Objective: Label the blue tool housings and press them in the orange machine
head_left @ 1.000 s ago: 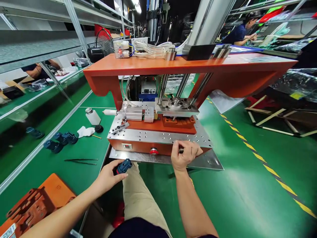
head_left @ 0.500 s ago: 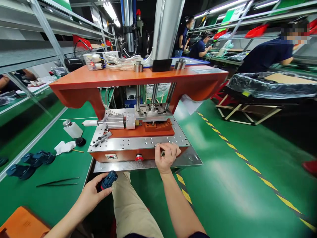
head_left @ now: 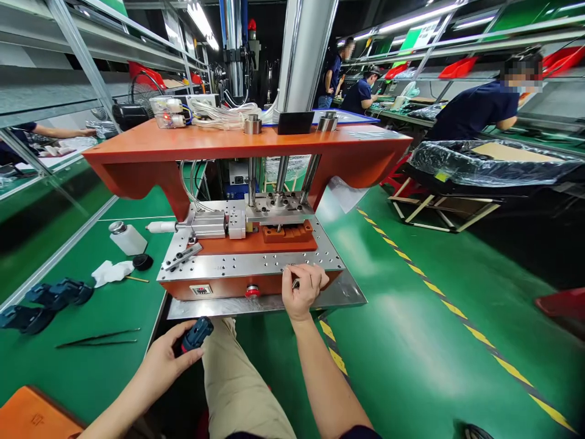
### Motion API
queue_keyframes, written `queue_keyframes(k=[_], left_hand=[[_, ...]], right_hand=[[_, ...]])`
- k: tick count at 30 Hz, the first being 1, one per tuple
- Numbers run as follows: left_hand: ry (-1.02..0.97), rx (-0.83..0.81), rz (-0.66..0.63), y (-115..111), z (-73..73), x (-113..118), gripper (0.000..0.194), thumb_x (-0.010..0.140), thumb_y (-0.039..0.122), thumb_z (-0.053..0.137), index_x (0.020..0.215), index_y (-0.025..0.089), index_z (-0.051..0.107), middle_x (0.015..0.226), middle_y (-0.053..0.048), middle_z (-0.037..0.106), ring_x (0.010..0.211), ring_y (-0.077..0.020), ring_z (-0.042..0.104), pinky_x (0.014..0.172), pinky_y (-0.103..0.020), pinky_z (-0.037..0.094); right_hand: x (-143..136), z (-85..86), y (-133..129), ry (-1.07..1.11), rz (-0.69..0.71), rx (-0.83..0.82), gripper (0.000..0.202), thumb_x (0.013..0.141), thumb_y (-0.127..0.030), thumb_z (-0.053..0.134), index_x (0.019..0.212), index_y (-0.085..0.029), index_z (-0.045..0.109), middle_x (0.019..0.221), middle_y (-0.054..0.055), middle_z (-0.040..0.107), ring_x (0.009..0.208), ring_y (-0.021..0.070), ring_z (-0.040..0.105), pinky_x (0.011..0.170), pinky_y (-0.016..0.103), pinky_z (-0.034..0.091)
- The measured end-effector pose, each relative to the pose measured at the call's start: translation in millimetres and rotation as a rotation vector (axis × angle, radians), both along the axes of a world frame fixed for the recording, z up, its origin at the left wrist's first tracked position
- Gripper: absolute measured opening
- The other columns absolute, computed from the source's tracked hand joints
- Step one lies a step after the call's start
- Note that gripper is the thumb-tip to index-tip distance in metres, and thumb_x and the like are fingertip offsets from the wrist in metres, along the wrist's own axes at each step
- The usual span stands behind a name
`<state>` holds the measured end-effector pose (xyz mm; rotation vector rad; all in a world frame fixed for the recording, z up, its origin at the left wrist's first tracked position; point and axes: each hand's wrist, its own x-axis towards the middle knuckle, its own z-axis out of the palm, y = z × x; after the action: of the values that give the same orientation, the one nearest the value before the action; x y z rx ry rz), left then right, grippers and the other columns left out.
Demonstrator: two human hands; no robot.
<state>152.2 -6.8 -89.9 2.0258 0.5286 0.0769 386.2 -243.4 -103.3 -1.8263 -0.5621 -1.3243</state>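
Part, dark blue (head_left: 197,333), sits in the left hand (head_left: 161,361), gripped between thumb and fingers above the thigh, off the table (head_left: 105,384); we judge this hold keeps it handy while the other hand is occupied. We note the right hand (head_left: 301,296) curled at the front of the machine base (head_left: 233,286), over a small fitting it mostly hides; whether it grips or merely touches, we cannot tell. Metal plate (head_left: 278,213) sits just above the grooved orange block (head_left: 292,236), presumably lined up by the rods. Tweezers (head_left: 68,346), blue pieces (head_left: 59,296) and white bottle (head_left: 130,239) lie on the left-hand side, likely for reach. Writing: we find no legible brand. Small display (head_left: 201,290), left of the red button (head_left: 252,291), shows digits too small to read; the orange slab (head_left: 39,421) carries an engraved mark, unclear.
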Motion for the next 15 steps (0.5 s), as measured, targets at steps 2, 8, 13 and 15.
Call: queue_keyframes(k=[2, 8, 13, 15], left_hand=[[-0.006, -0.006, -0.002, 0.0, -0.6, -0.4, 0.057, 0.067, 0.047, 0.080, 0.116, 0.019, 0.072, 0.112, -0.008, 0.078, 0.104, -0.0312, 0.073, 0.095, -0.039, 0.059], [0.006, -0.002, 0.008, 0.9, -1.7, -0.1, 0.059, 0.067, 0.047, 0.080, 0.117, 0.017, 0.072, 0.114, -0.008, 0.077, 0.106, -0.0315, 0.073, 0.098, -0.040, 0.057], [0.014, 0.015, -0.003, 1.0, 2.2, 1.8, 0.057, 0.068, 0.049, 0.079, 0.116, 0.019, 0.072, 0.114, -0.007, 0.078, 0.106, -0.0312, 0.073, 0.099, -0.040, 0.057], [0.019, 0.033, 0.000, 2.1, 2.4, 2.4, 0.057, 0.066, 0.052, 0.080, 0.114, 0.021, 0.074, 0.112, -0.007, 0.078, 0.104, -0.0318, 0.074, 0.097, -0.040, 0.058]], right_hand=[[0.0, 0.0, -0.2, -0.002, 0.002, 0.000, 0.004, 0.092, -0.022, 0.065, 0.096, -0.022, 0.064, 0.091, 0.004, 0.062, 0.089, 0.0198, 0.057, 0.098, 0.046, 0.044], [0.2, 0.1, -1.2, -0.011, 0.007, -0.007, 0.005, 0.092, -0.021, 0.065, 0.097, -0.022, 0.064, 0.091, 0.003, 0.062, 0.089, 0.0193, 0.058, 0.098, 0.045, 0.044], [0.2, 1.5, -1.1, -0.003, 0.028, -0.002, 0.007, 0.091, -0.020, 0.066, 0.097, -0.022, 0.064, 0.091, 0.004, 0.062, 0.088, 0.0194, 0.058, 0.098, 0.046, 0.044], [-0.5, 2.2, -0.9, -0.001, 0.032, 0.002, 0.007, 0.091, -0.019, 0.066, 0.098, -0.022, 0.064, 0.091, 0.003, 0.062, 0.087, 0.0190, 0.059, 0.099, 0.046, 0.043]])
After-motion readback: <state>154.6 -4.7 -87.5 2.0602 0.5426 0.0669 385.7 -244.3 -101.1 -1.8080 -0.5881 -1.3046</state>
